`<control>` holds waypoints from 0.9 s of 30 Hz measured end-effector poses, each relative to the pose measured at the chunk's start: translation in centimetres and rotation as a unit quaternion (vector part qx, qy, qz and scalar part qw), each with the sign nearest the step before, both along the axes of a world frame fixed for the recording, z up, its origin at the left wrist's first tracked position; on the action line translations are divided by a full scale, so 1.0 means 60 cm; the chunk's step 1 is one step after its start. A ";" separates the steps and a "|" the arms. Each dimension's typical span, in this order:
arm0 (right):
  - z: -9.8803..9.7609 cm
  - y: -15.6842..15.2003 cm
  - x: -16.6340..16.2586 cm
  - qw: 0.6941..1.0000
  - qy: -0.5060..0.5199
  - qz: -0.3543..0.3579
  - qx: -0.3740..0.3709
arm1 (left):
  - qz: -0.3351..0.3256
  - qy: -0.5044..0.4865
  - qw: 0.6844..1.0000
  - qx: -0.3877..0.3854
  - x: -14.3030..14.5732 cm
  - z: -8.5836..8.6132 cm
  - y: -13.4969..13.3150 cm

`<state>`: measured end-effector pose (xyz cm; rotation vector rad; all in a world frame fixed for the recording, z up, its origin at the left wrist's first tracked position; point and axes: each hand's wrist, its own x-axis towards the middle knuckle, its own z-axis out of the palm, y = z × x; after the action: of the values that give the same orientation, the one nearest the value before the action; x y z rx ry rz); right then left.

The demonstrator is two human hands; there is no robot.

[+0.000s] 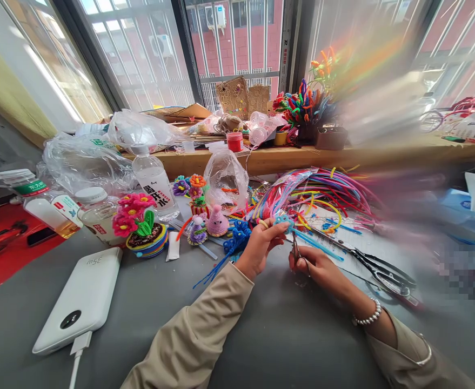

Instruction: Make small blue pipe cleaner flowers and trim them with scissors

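My left hand (260,246) pinches a small light-blue pipe-cleaner piece (282,220) just above the grey table (286,335). A long blue pipe cleaner (316,245) trails from it to the right. My right hand (316,265) is closed on a small pair of scissors (296,252), whose tips point up at the blue piece. A darker blue twisted pipe-cleaner bundle (233,243) lies just left of my left hand. Behind both hands spreads a pile of coloured pipe cleaners (326,192), partly in a clear bag.
Large scissors (383,270) lie right of my hands. Left stand a pink-flower pot craft (142,227), small figures (216,221), water bottles (154,181) and a white power bank (84,300). The wooden sill (342,156) carries bags, a red jar (234,141) and pipe-cleaner bouquets (306,105).
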<state>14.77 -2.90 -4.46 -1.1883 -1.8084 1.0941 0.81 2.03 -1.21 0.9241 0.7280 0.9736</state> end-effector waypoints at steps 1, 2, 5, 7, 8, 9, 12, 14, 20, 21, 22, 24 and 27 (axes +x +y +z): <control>0.001 0.000 0.000 1.000 0.007 0.011 -0.009 | -0.006 -0.004 1.000 -0.009 0.000 -0.001 0.000; 0.002 0.000 0.000 1.000 0.012 0.021 -0.014 | -0.012 -0.007 1.000 -0.016 0.000 -0.002 0.001; 0.004 0.001 0.000 0.999 0.008 0.040 -0.012 | -0.015 -0.002 1.000 -0.025 0.000 -0.005 0.002; 0.004 0.000 0.001 0.999 -0.012 0.033 -0.003 | -0.003 0.011 1.000 -0.021 0.000 -0.006 0.002; 0.004 -0.001 0.001 0.999 -0.021 0.026 -0.001 | 0.000 0.016 1.000 -0.017 0.000 -0.006 0.002; 0.004 -0.001 0.001 0.999 -0.027 0.020 0.000 | 0.002 0.019 1.000 -0.013 -0.001 -0.006 0.002; 0.005 -0.003 0.000 1.000 -0.027 0.010 -0.001 | 0.001 0.025 1.000 -0.011 -0.001 -0.005 0.002; 0.004 -0.002 0.000 1.000 -0.027 0.012 0.001 | 0.000 0.026 1.000 -0.014 -0.001 -0.004 0.001; 0.001 -0.001 0.001 1.000 -0.020 0.002 0.016 | -0.003 0.017 1.000 -0.008 0.000 -0.005 -0.001; 0.001 -0.001 0.001 1.000 -0.019 0.001 0.016 | -0.004 0.017 1.000 -0.007 0.000 -0.005 0.000; 0.001 -0.002 0.001 1.000 -0.017 0.000 0.017 | -0.006 0.018 1.000 -0.006 0.000 -0.005 0.000; 0.002 -0.002 0.001 1.000 -0.012 -0.001 0.018 | -0.009 0.021 1.000 -0.009 0.000 -0.005 0.000; 0.003 -0.003 0.000 1.000 -0.006 -0.001 0.018 | -0.006 0.023 1.000 -0.017 0.000 -0.003 0.000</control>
<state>14.79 -3.09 -4.29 -1.1773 -1.8289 1.0505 0.80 2.00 -1.37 0.9228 0.7739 0.9299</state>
